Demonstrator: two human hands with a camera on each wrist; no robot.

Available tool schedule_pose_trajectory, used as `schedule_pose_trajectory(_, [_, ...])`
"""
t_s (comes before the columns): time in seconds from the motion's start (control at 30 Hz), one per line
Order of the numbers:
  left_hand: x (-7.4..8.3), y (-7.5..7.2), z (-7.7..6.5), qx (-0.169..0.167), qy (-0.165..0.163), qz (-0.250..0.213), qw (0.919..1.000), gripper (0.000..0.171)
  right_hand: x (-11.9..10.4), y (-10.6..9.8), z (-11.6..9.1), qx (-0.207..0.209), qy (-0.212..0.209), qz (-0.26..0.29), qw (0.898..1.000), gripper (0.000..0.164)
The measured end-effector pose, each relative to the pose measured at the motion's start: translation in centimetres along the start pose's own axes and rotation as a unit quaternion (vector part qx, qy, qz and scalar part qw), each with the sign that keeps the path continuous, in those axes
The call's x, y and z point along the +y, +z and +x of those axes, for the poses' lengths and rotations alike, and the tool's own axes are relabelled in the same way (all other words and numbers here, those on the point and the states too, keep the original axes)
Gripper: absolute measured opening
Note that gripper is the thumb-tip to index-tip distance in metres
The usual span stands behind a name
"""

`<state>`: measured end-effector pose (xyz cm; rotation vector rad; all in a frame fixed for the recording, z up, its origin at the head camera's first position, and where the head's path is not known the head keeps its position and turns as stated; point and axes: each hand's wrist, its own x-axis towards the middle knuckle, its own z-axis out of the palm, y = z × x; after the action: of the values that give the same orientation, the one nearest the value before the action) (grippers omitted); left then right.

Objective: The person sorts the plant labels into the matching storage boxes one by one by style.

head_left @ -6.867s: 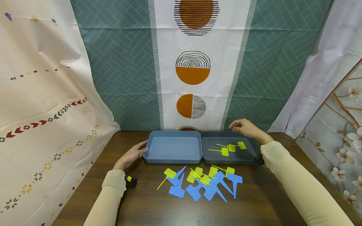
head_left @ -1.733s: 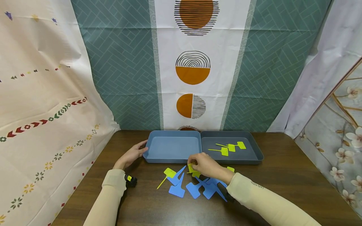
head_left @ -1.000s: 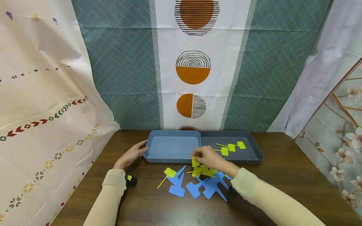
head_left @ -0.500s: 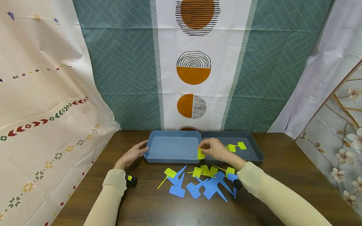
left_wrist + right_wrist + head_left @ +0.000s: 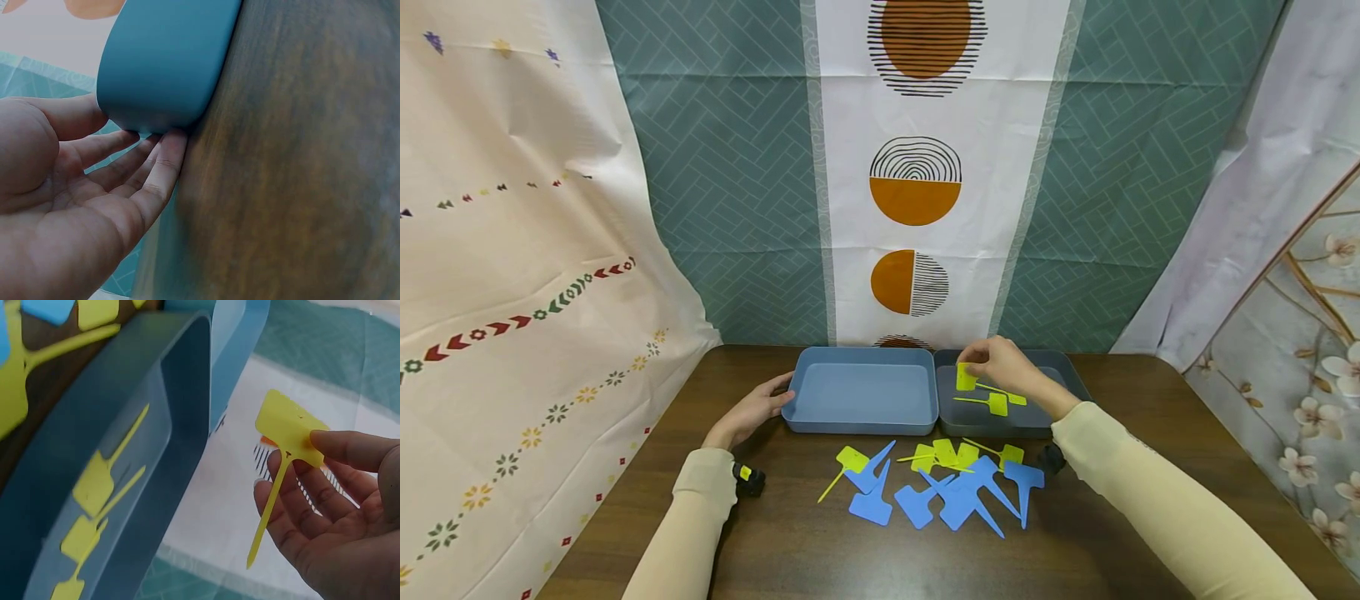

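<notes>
My right hand (image 5: 1006,367) pinches a yellow plant label (image 5: 290,422) by its flat head, with the pointed stem hanging down. It is raised over the dark grey tray (image 5: 992,427). Three yellow plant labels (image 5: 94,484) lie in that tray, partly covered by the hand in the head view. My left hand (image 5: 760,410) holds the left end of the blue tray (image 5: 861,392). Its thumb is at the rim and its other fingertips (image 5: 172,144) press low against the outer wall.
In front of the trays, blue plant labels (image 5: 871,506) and more yellow labels (image 5: 852,459) lie scattered and overlapping on the wooden table (image 5: 865,571). The two trays stand side by side. A patterned cloth (image 5: 730,208) hangs behind the table.
My right hand set a yellow label in the grey tray, went to the pile, took another yellow label and carried it up and right over that tray. The left hand has stayed put.
</notes>
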<state>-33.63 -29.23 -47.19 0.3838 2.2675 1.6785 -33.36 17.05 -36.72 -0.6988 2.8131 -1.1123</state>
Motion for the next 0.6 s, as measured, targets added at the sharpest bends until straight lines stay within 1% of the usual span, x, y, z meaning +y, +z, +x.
schedule_pose_trajectory(0.2, [-0.1,0.0,0.0,-0.002,0.002,-0.001,1.0000,0.060,1.2,-1.6,0.7,0.011,0.017,-0.019,1.000,0.019])
schedule_pose_trajectory(0.4, [-0.1,0.0,-0.1,0.002,-0.008,0.000,1.0000,0.061,2.6,-2.9,1.2,0.017,0.024,-0.025,0.999,0.020])
schedule_pose_trajectory(0.6, [-0.1,-0.1,-0.1,0.004,-0.007,0.001,1.0000,0.060,3.8,-3.6,1.3,0.018,0.031,-0.028,0.999,0.021])
